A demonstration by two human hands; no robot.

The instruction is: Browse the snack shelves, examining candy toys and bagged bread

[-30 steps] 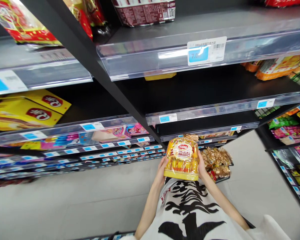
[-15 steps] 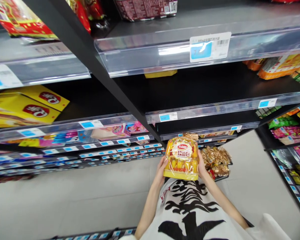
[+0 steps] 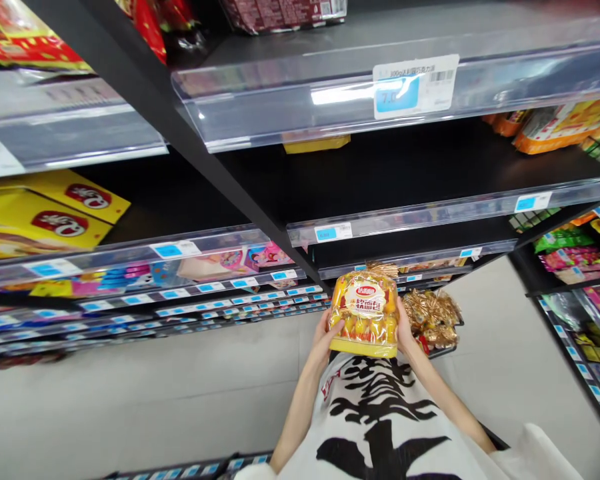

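Between my two hands, close in front of my body, is a clear and yellow bag of bread rolls (image 3: 364,317) with a red and white label facing up. My left hand (image 3: 326,337) grips its left side, the thumb lying over the front of the wrapper. On the opposite side my right hand (image 3: 405,327) is closed along the edge, most of its fingers hidden behind the bag. Just beyond my right hand, gold-wrapped packages (image 3: 433,313) lie in a dark container low near the floor.
Black shelves with price tags (image 3: 415,87) rise in front of me, split by a slanting upright (image 3: 190,140). Yellow boxes (image 3: 55,207) sit on the left shelf, orange packs (image 3: 555,127) at the right. Another shelf unit (image 3: 580,320) stands at right. Grey floor (image 3: 180,400) lies below.
My left thumb has moved further onto the front of the bag, which stays in both hands. The shelves have shifted slightly left and up in view.
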